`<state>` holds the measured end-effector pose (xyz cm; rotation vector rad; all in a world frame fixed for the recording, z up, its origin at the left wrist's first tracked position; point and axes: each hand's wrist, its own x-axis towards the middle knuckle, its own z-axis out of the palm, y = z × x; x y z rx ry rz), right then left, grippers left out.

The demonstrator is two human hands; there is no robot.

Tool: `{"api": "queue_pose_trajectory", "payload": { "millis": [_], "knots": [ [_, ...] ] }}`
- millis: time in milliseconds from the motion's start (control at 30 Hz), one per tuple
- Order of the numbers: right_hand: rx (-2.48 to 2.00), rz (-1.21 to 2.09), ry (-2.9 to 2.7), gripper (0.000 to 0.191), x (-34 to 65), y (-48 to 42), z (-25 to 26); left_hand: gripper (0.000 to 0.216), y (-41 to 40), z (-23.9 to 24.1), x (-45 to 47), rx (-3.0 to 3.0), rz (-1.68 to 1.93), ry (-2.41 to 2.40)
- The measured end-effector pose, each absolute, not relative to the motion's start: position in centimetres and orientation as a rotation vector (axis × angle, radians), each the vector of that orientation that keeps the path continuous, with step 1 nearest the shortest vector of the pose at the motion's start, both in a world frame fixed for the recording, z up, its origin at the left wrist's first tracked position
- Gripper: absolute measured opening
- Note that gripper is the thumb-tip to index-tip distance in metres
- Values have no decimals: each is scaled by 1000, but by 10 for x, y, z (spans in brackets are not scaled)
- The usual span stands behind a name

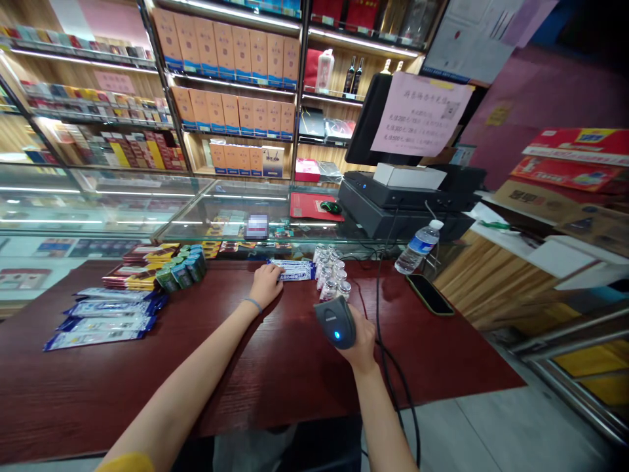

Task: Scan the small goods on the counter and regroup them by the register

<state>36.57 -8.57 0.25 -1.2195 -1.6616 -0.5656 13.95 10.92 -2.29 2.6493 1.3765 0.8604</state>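
My right hand point(362, 339) is wrapped round the handle of a dark barcode scanner point(335, 321), whose blue light is lit. At the left end of a small pile of blue-and-white packets point(297, 270) is my left hand point(266, 286), its fingers closed over the packet ends; the fingertips are partly hidden. Several small capped bottles point(330, 272) stand in rows just right of that pile. More long blue-and-white packets point(105, 318) lie fanned out at the left. Behind them are small green and blue cylinders point(183, 270) and brown-and-yellow packs point(142, 265).
The scanner's black cable point(378, 288) crosses the red-brown table point(236, 387). A water bottle point(420, 247) and a phone point(430, 294) are at the right. Behind stand a glass counter point(221, 196), a mouse point(330, 207) and a monitor point(366, 121) with a paper sign.
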Motion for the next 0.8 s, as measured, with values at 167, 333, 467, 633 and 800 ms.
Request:
{"api": "queue_pose_trajectory", "payload": {
  "millis": [167, 333, 467, 633, 800],
  "knots": [
    [-1224, -574, -1664, 56, 365, -86, 5, 29, 106, -20, 140, 2624, 844, 1428],
    [-1225, -578, -1662, 54, 363, -86, 8, 32, 103, -16, 140, 2606, 812, 1443],
    [-1226, -576, -1667, 54, 362, -86, 7, 33, 102, -16, 140, 2593, 804, 1442],
    [-1254, -553, -1683, 53, 363, -85, 5, 32, 103, -18, 139, 2593, 861, 1420],
    [-1269, -581, -1704, 51, 362, -84, 5, 35, 101, -17, 137, 2573, 891, 1433]
  ]
}}
